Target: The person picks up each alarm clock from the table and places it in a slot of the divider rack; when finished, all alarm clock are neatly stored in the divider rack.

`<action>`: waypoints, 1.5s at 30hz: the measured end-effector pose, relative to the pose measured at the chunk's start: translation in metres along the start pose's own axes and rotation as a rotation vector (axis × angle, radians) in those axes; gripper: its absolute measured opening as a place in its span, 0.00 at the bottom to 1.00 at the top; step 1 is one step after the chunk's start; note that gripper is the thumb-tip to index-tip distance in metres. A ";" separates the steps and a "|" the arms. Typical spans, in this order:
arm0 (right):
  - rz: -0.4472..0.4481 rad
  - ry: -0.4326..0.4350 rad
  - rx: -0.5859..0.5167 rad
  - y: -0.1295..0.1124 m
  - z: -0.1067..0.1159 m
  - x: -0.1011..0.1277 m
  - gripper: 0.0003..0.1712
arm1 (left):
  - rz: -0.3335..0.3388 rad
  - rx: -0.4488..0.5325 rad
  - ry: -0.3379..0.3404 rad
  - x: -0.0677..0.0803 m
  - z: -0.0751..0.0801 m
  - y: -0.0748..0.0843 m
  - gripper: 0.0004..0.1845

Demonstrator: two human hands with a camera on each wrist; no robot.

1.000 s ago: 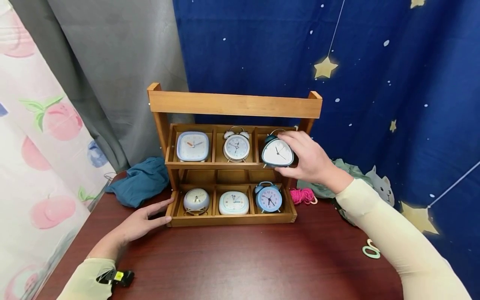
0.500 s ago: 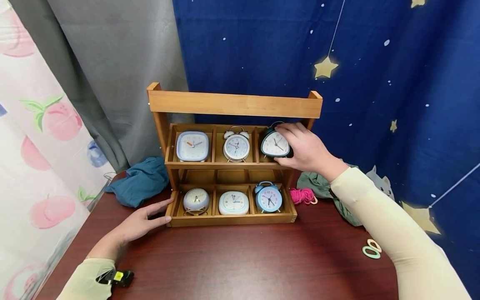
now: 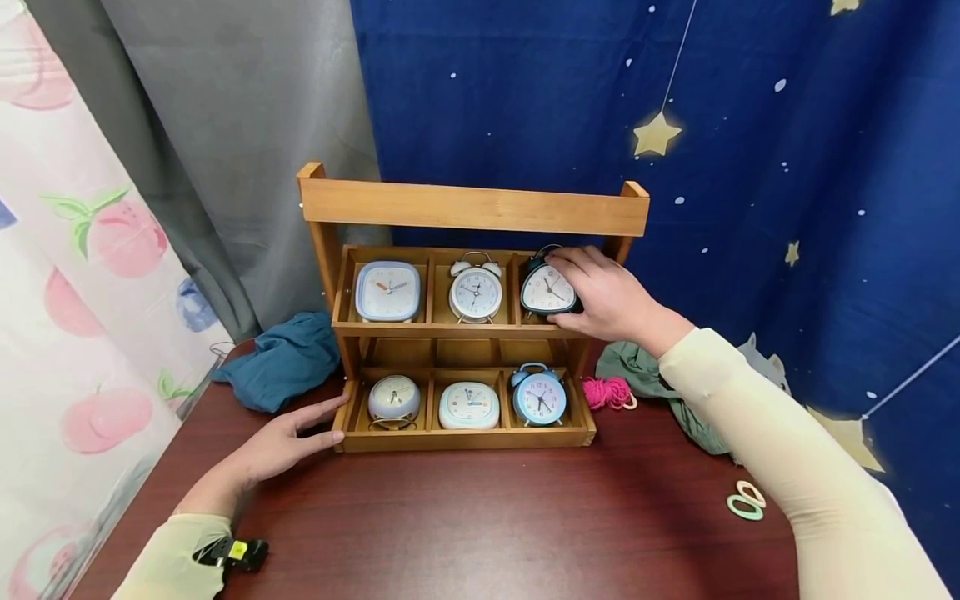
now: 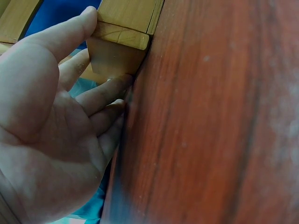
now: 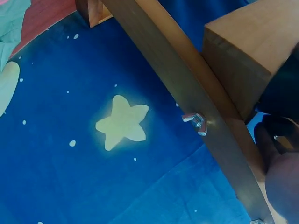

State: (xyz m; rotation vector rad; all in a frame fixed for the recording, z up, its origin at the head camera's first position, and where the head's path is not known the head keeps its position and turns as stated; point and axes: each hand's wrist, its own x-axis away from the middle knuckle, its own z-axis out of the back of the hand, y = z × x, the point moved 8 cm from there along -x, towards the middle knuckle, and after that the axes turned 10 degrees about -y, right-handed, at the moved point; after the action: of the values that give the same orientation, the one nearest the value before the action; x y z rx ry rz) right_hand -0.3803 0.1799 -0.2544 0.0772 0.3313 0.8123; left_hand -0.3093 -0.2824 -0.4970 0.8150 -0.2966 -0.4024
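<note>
A wooden two-tier rack stands on the table, alarm clocks in its compartments. In the top right compartment my right hand grips a dark green, rounded-triangular alarm clock, fingers over its top and thumb low on its side. My left hand touches the rack's lower left corner; the left wrist view shows the thumb on the wooden end and fairly straight fingers beside it. Beside the gripped clock sit a white twin-bell clock and a square blue-rimmed clock.
The lower tier holds a round lavender clock, a white oval clock and a blue twin-bell clock. Teal cloth lies left; pink yarn, green cloth and scissors lie right.
My right hand has moved the green clock slightly up and back into the top right compartment, and it now sits more upright there. The left hand stays at the rack's corner.
</note>
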 end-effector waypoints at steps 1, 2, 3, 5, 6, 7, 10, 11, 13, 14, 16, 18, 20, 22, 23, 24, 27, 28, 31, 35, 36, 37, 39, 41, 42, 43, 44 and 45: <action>-0.009 -0.015 -0.004 0.000 0.000 -0.001 0.54 | -0.001 0.000 0.000 0.000 0.000 0.000 0.39; -0.019 -0.030 -0.009 0.000 0.000 -0.002 0.54 | -0.002 0.000 0.001 0.000 0.000 0.000 0.39; -0.027 -0.046 -0.013 0.000 0.000 -0.004 0.54 | -0.003 -0.001 0.002 0.000 0.001 0.000 0.39; -0.045 -0.075 -0.023 0.000 0.000 -0.007 0.54 | -0.005 -0.003 0.005 0.000 0.002 0.000 0.39; -0.054 -0.089 -0.027 0.000 0.000 -0.009 0.54 | -0.006 -0.002 0.006 0.001 0.002 0.000 0.39; -0.063 -0.101 -0.030 0.000 0.000 -0.011 0.54 | -0.007 -0.002 0.006 0.001 0.002 0.000 0.39; -0.089 -0.142 -0.040 0.000 0.000 -0.015 0.54 | -0.003 0.000 0.005 0.001 0.002 0.000 0.39; -0.101 -0.159 -0.040 -0.001 0.000 -0.017 0.55 | 0.000 0.002 0.003 0.001 0.001 0.001 0.39; -0.119 -0.195 -0.038 -0.001 0.001 -0.018 0.55 | 0.008 0.001 0.002 0.001 0.001 0.000 0.39; -0.126 -0.215 -0.037 -0.002 0.001 -0.019 0.56 | 0.010 0.000 0.002 0.001 0.000 0.000 0.39; -0.135 -0.252 -0.033 -0.003 0.002 -0.020 0.57 | 0.011 -0.003 0.001 0.001 0.000 0.000 0.39; -0.134 -0.284 -0.033 -0.004 0.003 -0.022 0.57 | 0.010 -0.006 0.004 0.001 0.000 0.000 0.39; -0.130 -0.310 -0.033 -0.004 0.003 -0.024 0.57 | 0.006 -0.006 0.005 0.001 0.000 0.000 0.39; -0.121 -0.329 -0.031 -0.004 0.003 -0.026 0.57 | 0.003 -0.003 0.005 0.001 0.001 -0.001 0.39; -0.117 -0.340 -0.032 -0.004 0.003 -0.027 0.57 | 0.002 -0.002 0.006 0.001 0.001 -0.001 0.39; -0.114 -0.349 -0.034 -0.004 0.003 -0.027 0.57 | 0.001 0.001 0.006 0.001 0.001 -0.002 0.39; -0.106 -0.384 -0.051 -0.004 0.004 -0.029 0.55 | -0.002 0.004 0.006 0.000 0.001 -0.003 0.39; -0.106 -0.398 -0.059 -0.004 0.005 -0.029 0.55 | -0.002 0.006 0.006 0.000 0.001 -0.003 0.39; -0.112 -0.431 -0.083 -0.004 0.006 -0.029 0.54 | 0.001 0.011 0.003 -0.001 0.001 -0.004 0.39; -0.138 -0.453 -0.134 -0.001 0.007 -0.028 0.53 | 0.003 0.017 -0.002 -0.002 0.000 -0.004 0.40; -0.147 -0.453 -0.153 -0.001 0.007 -0.028 0.54 | 0.002 0.016 -0.001 -0.002 0.000 -0.004 0.40; -0.154 -0.452 -0.169 0.000 0.008 -0.027 0.54 | 0.000 0.015 -0.001 -0.003 0.000 -0.003 0.40; -0.165 -0.436 -0.188 0.000 0.010 -0.025 0.54 | -0.002 0.015 0.000 -0.003 0.000 -0.003 0.40; -0.168 -0.396 -0.194 0.000 0.012 -0.021 0.53 | -0.003 0.012 0.001 -0.003 0.000 -0.003 0.40; -0.167 -0.366 -0.193 -0.001 0.013 -0.019 0.52 | -0.003 0.013 0.000 -0.004 0.000 -0.003 0.40; -0.165 -0.331 -0.191 -0.001 0.014 -0.015 0.50 | -0.002 0.014 -0.001 -0.004 0.000 -0.003 0.40; -0.162 -0.291 -0.189 -0.002 0.015 -0.012 0.49 | -0.001 0.014 -0.002 -0.004 0.000 -0.003 0.40; -0.158 -0.250 -0.189 -0.003 0.015 -0.007 0.48 | 0.000 0.014 -0.003 -0.004 -0.001 -0.004 0.40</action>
State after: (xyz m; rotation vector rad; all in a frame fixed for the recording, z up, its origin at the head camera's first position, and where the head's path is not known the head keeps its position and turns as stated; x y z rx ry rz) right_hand -0.3782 0.1739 -0.2391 -0.0249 0.0233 0.6655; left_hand -0.3133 -0.2824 -0.5005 0.8287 -0.3022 -0.4017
